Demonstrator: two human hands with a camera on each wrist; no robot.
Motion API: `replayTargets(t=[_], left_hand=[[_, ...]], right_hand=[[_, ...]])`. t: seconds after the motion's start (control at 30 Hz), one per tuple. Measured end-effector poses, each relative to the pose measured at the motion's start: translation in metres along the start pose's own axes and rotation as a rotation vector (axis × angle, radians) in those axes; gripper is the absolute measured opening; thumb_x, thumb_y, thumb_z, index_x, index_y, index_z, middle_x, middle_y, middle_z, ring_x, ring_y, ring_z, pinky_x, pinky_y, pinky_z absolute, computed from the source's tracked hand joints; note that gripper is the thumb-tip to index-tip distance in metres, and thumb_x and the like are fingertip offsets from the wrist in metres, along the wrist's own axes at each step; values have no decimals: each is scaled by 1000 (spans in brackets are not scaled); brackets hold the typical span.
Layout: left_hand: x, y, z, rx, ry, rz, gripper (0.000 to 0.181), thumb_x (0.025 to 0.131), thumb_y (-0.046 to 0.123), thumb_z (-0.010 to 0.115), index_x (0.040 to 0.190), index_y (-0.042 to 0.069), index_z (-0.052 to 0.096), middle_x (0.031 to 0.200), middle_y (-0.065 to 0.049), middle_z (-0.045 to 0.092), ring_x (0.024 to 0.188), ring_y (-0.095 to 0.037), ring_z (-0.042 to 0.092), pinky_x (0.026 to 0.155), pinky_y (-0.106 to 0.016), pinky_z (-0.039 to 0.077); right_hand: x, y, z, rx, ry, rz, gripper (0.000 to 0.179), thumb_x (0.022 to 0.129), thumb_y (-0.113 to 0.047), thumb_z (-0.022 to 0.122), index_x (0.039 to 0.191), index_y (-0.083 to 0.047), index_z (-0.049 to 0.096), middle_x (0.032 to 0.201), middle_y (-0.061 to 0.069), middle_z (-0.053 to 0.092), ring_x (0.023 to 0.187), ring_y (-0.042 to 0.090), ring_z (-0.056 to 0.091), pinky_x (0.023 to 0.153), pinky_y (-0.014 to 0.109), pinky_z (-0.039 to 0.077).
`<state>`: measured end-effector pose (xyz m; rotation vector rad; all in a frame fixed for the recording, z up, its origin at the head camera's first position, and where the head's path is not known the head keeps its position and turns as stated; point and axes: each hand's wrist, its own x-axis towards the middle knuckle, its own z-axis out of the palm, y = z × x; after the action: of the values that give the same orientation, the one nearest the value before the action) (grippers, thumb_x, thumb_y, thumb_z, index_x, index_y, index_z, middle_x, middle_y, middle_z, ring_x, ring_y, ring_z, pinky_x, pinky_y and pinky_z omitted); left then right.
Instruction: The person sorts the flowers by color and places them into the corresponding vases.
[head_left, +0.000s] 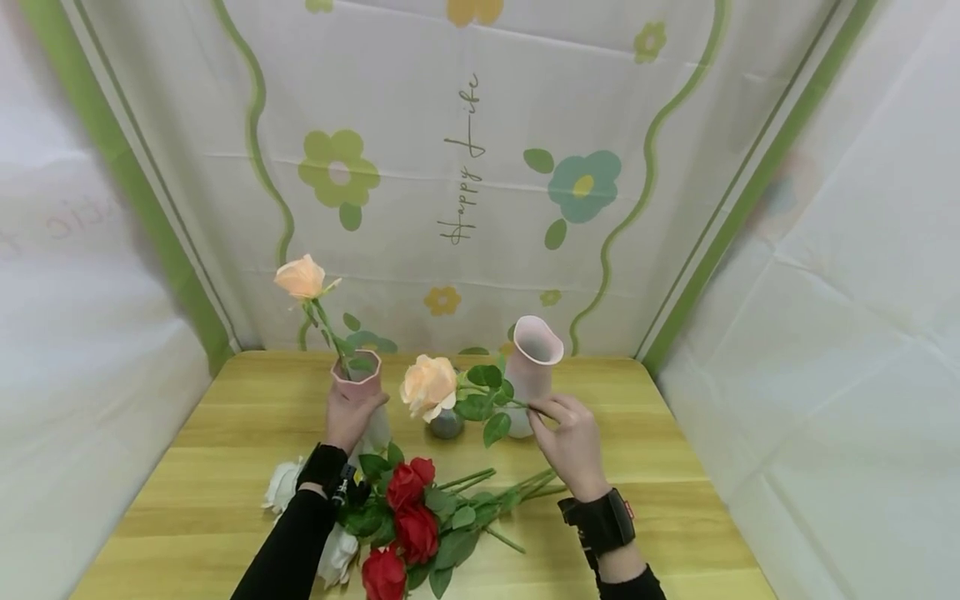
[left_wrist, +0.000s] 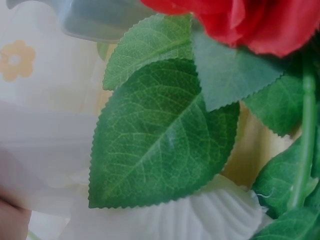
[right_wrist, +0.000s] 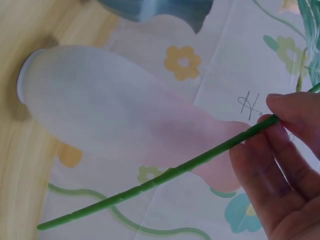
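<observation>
My left hand point(head_left: 348, 418) grips a pink-topped vase point(head_left: 358, 387) at the left, just below its scalloped rim. One peach rose point(head_left: 302, 277) stands in that vase, leaning left. With thumb and fingertips, my right hand point(head_left: 576, 443) pinches the stem of a second peach rose point(head_left: 430, 386), whose bloom points left and lies nearly level. Its bare green stem point(right_wrist: 150, 182) crosses in front of a tall white-and-pink vase point(right_wrist: 95, 100) in the right wrist view. In the left wrist view, leaves point(left_wrist: 160, 140) and a red bloom point(left_wrist: 260, 22) hide most of the vase work.
Between the two vases stands a small grey-blue vase point(head_left: 447, 425), partly behind the held bloom. Several red roses point(head_left: 416, 533) with leafy stems lie across the front of the wooden table point(head_left: 660, 467). White roses point(head_left: 283, 486) lie by my left forearm. A printed cloth point(head_left: 405, 100) hangs behind.
</observation>
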<state>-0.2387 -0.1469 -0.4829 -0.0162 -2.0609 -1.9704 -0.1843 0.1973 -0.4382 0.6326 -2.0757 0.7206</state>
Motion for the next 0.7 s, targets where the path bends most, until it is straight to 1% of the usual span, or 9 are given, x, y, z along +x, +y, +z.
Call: replayTargets(t=[0.07,0.1,0.23,0.3,0.33,0.43,0.57,0.63,0.7], left_hand=[[0,1,0,4,-2,-1,91,80,-4,76,154,7,25,136,-21,45,114,-26,49,87,-32,45],[0,1,0,5,0,-2,90,80,-5,76,154,6,26,136,-21,45,114,-26,49,87,-32,45],[1,1,2,11,6,5,90,78,-6,77,153,4,28,134,-21,46,113,-27,48,87,-31,44],[2,-2,2,10,7,10,90,78,-6,77,153,3,27,133,-22,46,113,-28,48,87,-33,44],[2,-5,2,7,8,5,91,79,-5,77,153,4,27,134,-22,46,114,-29,48,87,-33,45],[5,-16,2,0,9,-7,92,81,-2,77,156,9,24,136,-19,45,115,-29,48,88,-35,45],[10,-31,2,-4,17,-14,93,82,1,78,156,16,24,136,-16,45,116,-27,49,90,-37,45],[11,-32,1,2,13,-10,94,83,2,78,157,17,22,138,-16,44,118,-27,48,91,-38,45],[10,-30,0,4,10,-7,94,82,2,78,157,15,22,138,-18,43,118,-29,48,90,-37,45]], right_hand=[[0,2,4,68,32,0,16,80,2,79,93,-8,78,88,4,70,77,18,66,65,33,56],[-7,14,16,122,65,-17,14,86,-2,75,98,-8,77,92,4,70,79,17,66,68,31,56],[-11,24,27,224,122,-31,14,91,-10,71,104,-10,76,97,2,69,81,11,66,69,25,55],[-7,20,25,254,120,-13,16,89,-5,72,104,-9,76,97,3,69,80,13,66,68,24,56],[2,6,13,244,99,17,18,85,1,75,101,-7,76,94,4,70,77,14,66,65,25,56],[15,-12,0,261,66,77,21,80,10,75,97,-1,75,89,9,70,73,21,67,61,28,57],[20,-17,-1,325,77,82,21,83,8,74,102,0,74,91,12,70,76,23,67,63,28,58],[0,17,22,327,93,68,24,87,2,72,109,-5,74,97,8,69,82,19,67,66,24,56],[-26,60,53,343,108,70,27,90,-3,71,116,-8,72,105,7,69,89,18,66,69,24,56]])
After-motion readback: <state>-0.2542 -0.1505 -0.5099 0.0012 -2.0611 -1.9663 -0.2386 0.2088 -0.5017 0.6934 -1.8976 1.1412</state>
